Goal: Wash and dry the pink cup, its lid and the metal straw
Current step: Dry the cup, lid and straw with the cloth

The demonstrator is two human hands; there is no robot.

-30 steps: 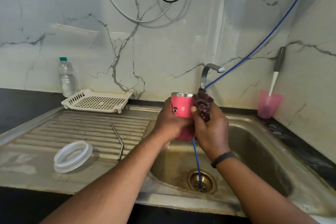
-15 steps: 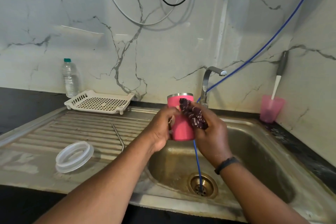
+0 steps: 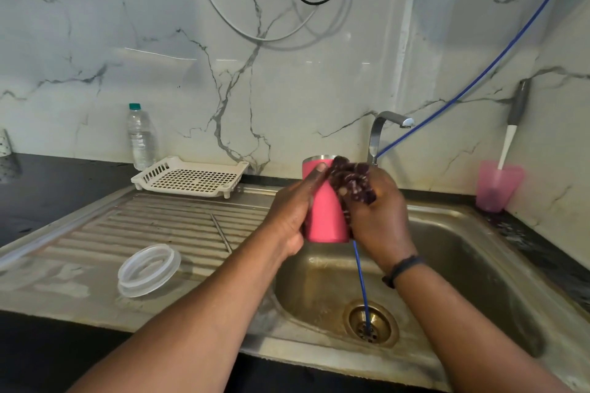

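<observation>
**Cup upright between both hands, over the basin**

I find the pink cup [image 3: 325, 217] upright, axis vertical. My left hand [image 3: 292, 214] grips its left wall; my right hand [image 3: 376, 217] clenches the cloth [image 3: 351, 182] against its right side. Lid [image 3: 148, 269] and metal straw [image 3: 220, 231] lie left on the drainboard [image 3: 127, 220], nearer my left hand.

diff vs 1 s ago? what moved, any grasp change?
The right hand has worked the cloth from the cup's right side up onto its rim and upper front. The left hand still grips the cup above the sink; no grasp change. Lid and straw lie unmoved on the drainboard.
</observation>
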